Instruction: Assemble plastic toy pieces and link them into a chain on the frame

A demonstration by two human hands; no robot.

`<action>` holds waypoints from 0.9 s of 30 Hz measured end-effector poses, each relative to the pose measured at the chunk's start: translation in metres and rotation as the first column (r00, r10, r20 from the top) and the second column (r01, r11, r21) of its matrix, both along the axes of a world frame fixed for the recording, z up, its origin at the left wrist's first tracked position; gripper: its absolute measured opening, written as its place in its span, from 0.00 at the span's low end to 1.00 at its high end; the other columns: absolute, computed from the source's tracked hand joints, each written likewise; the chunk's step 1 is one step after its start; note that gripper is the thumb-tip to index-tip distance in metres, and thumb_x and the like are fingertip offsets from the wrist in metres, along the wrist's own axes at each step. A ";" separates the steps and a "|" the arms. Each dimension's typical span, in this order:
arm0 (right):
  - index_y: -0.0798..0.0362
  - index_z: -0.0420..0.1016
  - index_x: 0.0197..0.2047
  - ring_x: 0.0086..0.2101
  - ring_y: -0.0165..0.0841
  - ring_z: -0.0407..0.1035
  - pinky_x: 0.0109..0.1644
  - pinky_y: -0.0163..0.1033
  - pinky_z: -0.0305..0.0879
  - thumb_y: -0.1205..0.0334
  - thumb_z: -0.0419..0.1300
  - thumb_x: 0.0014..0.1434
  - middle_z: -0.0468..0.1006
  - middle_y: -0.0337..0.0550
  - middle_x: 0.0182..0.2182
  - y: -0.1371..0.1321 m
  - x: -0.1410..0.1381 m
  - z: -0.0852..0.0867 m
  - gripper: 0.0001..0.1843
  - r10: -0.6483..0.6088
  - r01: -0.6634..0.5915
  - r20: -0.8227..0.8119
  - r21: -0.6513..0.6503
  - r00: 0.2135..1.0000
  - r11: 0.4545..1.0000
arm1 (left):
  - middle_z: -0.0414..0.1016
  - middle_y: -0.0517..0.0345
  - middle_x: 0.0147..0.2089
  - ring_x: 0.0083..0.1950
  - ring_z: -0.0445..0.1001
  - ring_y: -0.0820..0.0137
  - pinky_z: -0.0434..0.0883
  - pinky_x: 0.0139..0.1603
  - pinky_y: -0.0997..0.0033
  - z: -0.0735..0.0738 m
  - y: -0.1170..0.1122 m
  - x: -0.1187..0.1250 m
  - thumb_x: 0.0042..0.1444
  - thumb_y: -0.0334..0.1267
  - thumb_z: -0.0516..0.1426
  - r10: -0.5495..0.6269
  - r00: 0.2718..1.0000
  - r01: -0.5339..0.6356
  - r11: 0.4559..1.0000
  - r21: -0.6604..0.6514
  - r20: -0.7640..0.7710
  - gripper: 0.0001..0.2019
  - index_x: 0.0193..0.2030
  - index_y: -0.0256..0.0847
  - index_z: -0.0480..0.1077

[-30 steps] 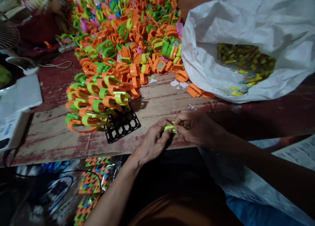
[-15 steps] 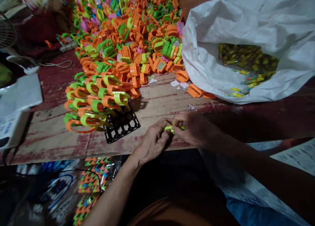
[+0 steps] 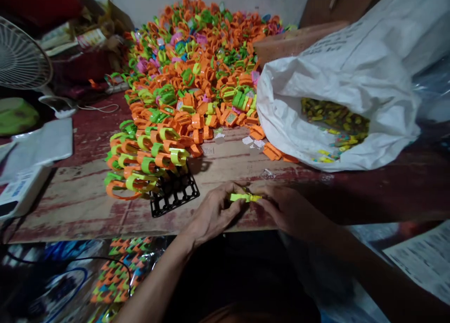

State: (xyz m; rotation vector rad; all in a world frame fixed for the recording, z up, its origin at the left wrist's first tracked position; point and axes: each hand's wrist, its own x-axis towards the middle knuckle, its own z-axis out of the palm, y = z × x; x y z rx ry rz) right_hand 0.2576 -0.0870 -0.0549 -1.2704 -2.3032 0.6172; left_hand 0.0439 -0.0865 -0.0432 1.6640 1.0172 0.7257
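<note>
Head view: the right hand (image 3: 290,209) has shifted back from the top of the yellow piece (image 3: 239,198), baring more of it between both hands; work seems centred on that right end. The left hand (image 3: 213,211) pinches the left end, fingers closed. Whether the right fingers grip it, I cannot tell. From it, the rack (image 3: 176,205) lies at ten o'clock, the sack (image 3: 390,147) at two.

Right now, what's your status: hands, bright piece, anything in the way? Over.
Left fingers gripping yellow-green piece. Right fingers at its other end, grip unclear. Black rack to the left, not between them.
</note>
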 end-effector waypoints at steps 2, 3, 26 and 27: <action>0.54 0.75 0.38 0.37 0.38 0.77 0.43 0.41 0.70 0.66 0.49 0.66 0.82 0.49 0.36 -0.003 -0.001 -0.006 0.13 0.024 -0.024 -0.026 0.017 0.999 1.000 | 0.68 0.44 0.64 0.68 0.63 0.57 0.65 0.63 0.61 0.001 -0.002 -0.003 0.63 0.38 0.56 -0.004 1.000 0.003 0.991 0.134 0.006 0.10 0.50 0.39 0.69; 0.54 0.74 0.38 0.37 0.38 0.77 0.42 0.40 0.70 0.67 0.48 0.66 0.82 0.48 0.36 -0.004 -0.003 -0.008 0.13 0.021 -0.020 -0.063 0.024 0.998 1.000 | 0.63 0.44 0.69 0.70 0.61 0.57 0.64 0.64 0.60 0.000 -0.004 -0.004 0.62 0.38 0.58 0.019 0.999 -0.026 0.988 0.153 0.047 0.16 0.55 0.41 0.67; 0.52 0.75 0.42 0.36 0.36 0.77 0.39 0.38 0.74 0.66 0.52 0.66 0.81 0.46 0.36 0.016 -0.085 -0.035 0.10 0.151 -0.101 -0.193 0.247 0.970 0.964 | 0.79 0.58 0.52 0.47 0.79 0.70 0.76 0.47 0.73 0.060 -0.062 -0.077 0.66 0.39 0.57 0.554 0.791 -0.359 0.764 0.536 -0.261 0.18 0.62 0.48 0.67; 0.52 0.76 0.41 0.36 0.37 0.78 0.40 0.39 0.74 0.63 0.55 0.66 0.82 0.46 0.35 0.019 -0.094 -0.037 0.08 0.113 -0.064 -0.210 0.229 0.971 0.971 | 0.81 0.62 0.47 0.42 0.79 0.72 0.76 0.44 0.76 0.068 -0.066 -0.094 0.66 0.38 0.56 0.641 0.730 -0.384 0.673 0.632 -0.239 0.14 0.58 0.49 0.70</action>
